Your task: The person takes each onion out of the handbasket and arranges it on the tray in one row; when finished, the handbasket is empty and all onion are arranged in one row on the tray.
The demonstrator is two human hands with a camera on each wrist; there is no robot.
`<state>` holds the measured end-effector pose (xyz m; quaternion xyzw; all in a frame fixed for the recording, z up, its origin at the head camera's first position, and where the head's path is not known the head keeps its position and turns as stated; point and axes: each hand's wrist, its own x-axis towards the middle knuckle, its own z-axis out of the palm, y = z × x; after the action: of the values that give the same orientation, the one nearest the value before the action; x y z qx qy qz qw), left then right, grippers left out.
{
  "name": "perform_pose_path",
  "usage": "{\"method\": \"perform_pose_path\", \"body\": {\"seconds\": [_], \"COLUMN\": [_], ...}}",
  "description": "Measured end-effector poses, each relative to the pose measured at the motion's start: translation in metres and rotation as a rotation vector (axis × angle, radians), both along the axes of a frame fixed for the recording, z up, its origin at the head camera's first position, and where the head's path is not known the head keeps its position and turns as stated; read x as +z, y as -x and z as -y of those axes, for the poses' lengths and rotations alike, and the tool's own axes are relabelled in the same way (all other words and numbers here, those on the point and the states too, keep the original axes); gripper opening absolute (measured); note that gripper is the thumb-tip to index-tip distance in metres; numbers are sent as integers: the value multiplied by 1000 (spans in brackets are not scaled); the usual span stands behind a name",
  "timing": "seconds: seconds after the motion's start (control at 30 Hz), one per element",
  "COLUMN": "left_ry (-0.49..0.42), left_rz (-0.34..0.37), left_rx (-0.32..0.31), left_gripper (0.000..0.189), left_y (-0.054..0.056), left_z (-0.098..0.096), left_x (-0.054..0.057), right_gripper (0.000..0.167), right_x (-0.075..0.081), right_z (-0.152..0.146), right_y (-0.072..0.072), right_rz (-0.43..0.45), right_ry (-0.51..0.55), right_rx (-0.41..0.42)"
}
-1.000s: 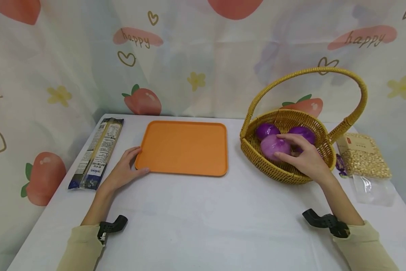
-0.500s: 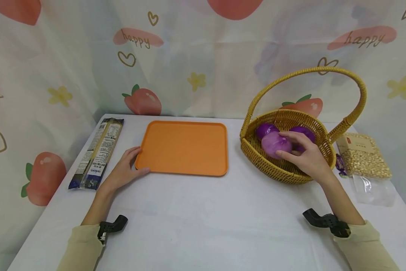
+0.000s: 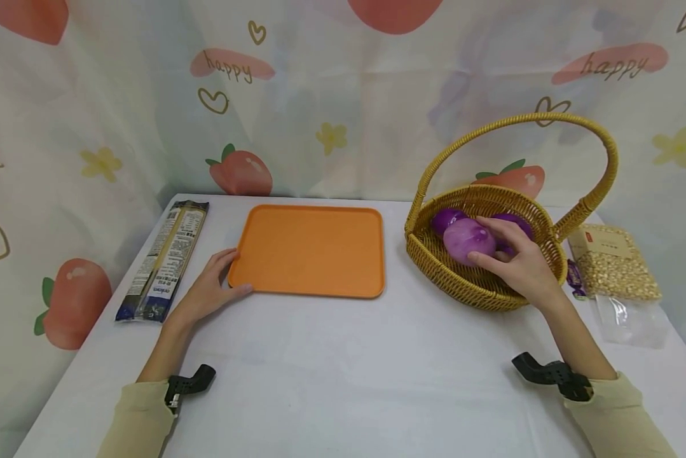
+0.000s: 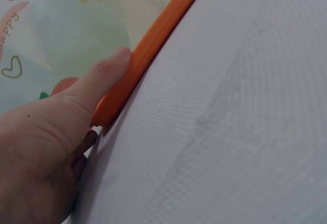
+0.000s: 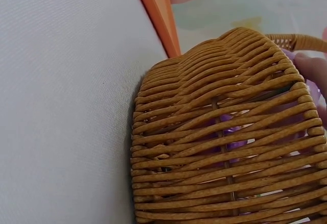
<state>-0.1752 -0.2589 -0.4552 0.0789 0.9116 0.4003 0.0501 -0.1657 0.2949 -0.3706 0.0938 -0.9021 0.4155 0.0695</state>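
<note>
On the right, my right hand (image 3: 520, 264) reaches into a yellow wicker basket (image 3: 454, 286) and holds a light purple onion (image 3: 467, 243) between thumb and fingers. Two darker, glossy purple round things (image 3: 448, 219) sit behind it in the basket, one partly covered by the hand. Low in the right wrist view, the woven basket wall (image 5: 219, 127) hides most of the contents; a few fingers (image 5: 312, 71) show over its rim. My left hand (image 3: 211, 289) grips the near left corner of an orange tray (image 3: 311, 251), its thumb (image 4: 104, 78) against the tray's near edge (image 4: 148, 45).
Left of the tray lies a long flat printed packet (image 3: 165, 261). A bag of pale grains (image 3: 617, 264) lies right of the basket, with a small purple-wrapped candy (image 3: 575, 280) between them. The basket's tall handle (image 3: 520, 121) arches above the right hand. A patterned curtain (image 3: 343, 95) hangs behind the table.
The onion has turned and shifted slightly up and right in my right hand, now showing a darker spot near its top. My left hand and the tray stay in place.
</note>
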Motion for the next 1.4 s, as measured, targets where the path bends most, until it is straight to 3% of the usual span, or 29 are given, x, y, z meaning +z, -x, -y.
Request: {"method": "perform_pose_path", "body": {"seconds": [1.4], "left_ry": [-10], "left_rz": [-4], "left_rx": [-3], "left_gripper": [91], "left_y": [1], "left_z": [1], "left_x": [-2], "right_gripper": [63], "right_x": [5], "right_z": [1], "right_y": [-2], "right_rz": [94], "right_ry": [56], "right_rx": [17]}}
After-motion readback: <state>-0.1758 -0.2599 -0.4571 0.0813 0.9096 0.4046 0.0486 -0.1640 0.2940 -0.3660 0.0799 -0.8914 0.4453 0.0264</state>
